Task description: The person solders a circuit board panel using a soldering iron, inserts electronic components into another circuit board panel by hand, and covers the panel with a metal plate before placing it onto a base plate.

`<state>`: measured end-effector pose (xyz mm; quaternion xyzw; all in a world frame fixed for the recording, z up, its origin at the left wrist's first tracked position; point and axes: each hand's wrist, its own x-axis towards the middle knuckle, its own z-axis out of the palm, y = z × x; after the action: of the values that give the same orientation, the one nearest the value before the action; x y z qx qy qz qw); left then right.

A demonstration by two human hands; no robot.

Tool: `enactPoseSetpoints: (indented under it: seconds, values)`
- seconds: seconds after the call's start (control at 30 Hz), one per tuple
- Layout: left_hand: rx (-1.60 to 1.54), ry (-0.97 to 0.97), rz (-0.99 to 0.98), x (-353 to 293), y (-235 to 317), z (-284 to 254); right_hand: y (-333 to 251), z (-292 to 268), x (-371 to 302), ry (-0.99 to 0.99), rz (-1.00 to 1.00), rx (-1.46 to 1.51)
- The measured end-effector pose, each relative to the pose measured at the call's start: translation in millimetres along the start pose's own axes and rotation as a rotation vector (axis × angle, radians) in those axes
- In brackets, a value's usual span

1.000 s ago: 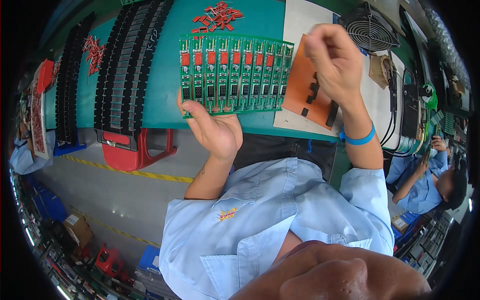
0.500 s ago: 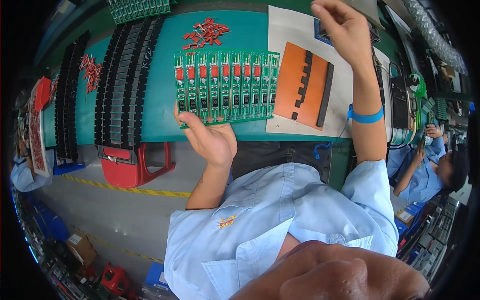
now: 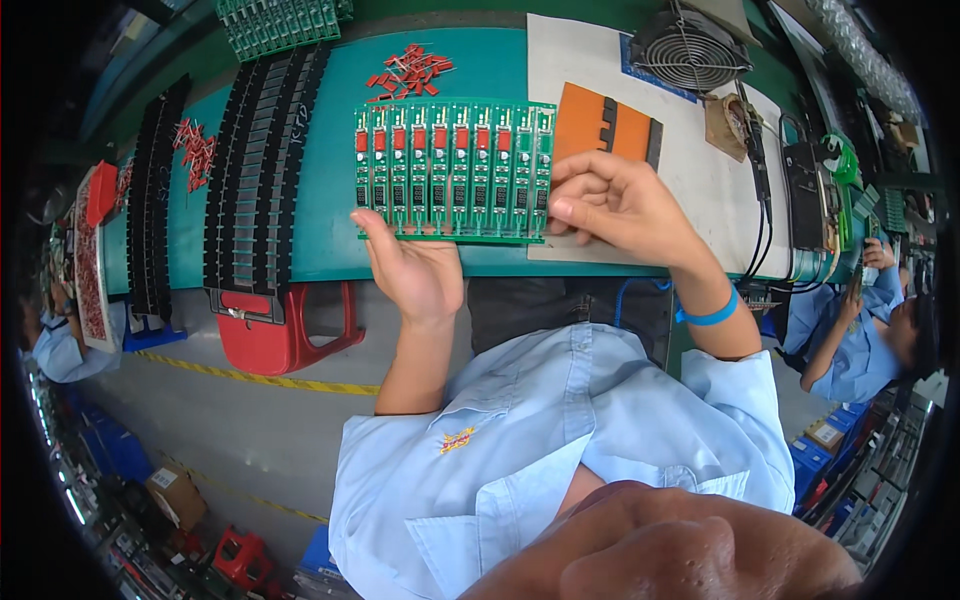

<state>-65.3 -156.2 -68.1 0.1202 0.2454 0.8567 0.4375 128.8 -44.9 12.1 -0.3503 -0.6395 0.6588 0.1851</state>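
Observation:
A green circuit board panel (image 3: 449,190), made of several narrow boards side by side, is held up above the bench and faces me. Red box-shaped components stand in a row on most of its strips; the strips at the right end show none. My left hand (image 3: 415,275) supports the panel from below, thumb on the front near the lower left corner and fingers behind it. At the panel's right edge, my right hand (image 3: 622,205), with a blue wrist strap (image 3: 712,309), has its thumb and bent fingers closed on the edge. Its fingertips are partly hidden.
Loose red components (image 3: 412,72) lie behind the panel, and another red pile (image 3: 196,152) lies left, between black slotted rails (image 3: 262,170). An orange plate (image 3: 578,125) rests on a pale sheet (image 3: 700,190). A round-grilled fan (image 3: 690,55) stands far right. Co-workers sit at both sides.
My right hand has come down from the far right, over the fan, to the panel's right edge. The panel has levelled slightly in my left hand.

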Motion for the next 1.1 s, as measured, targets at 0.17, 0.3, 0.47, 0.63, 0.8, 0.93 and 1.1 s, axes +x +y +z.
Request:
enactPoseSetpoints:
  seconds: [0.17,0.3,0.47,0.63,0.8,0.93,1.1]
  values:
    - [-0.061,-0.036,-0.07,-8,-3,28,19,5,-16,0.025,-0.062,0.203]
    - [0.105,-0.179,-0.09,-10,-12,43,19,-4,-37,0.14,-0.15,0.363]
    - [0.366,-0.369,-0.14,0,-14,41,44,-50,-75,0.331,-0.264,0.416]
    - [1.033,-0.481,0.079,65,-4,82,73,-75,-102,0.508,-0.333,0.438]
    - [1.549,-0.533,0.389,172,-33,115,93,-82,-110,0.55,-0.364,0.491]
    - [1.87,-0.677,0.477,292,-72,93,94,-79,-110,0.577,-0.358,0.526]
    - [2.029,-0.777,0.299,409,-108,87,94,-79,-105,0.595,-0.368,0.491]
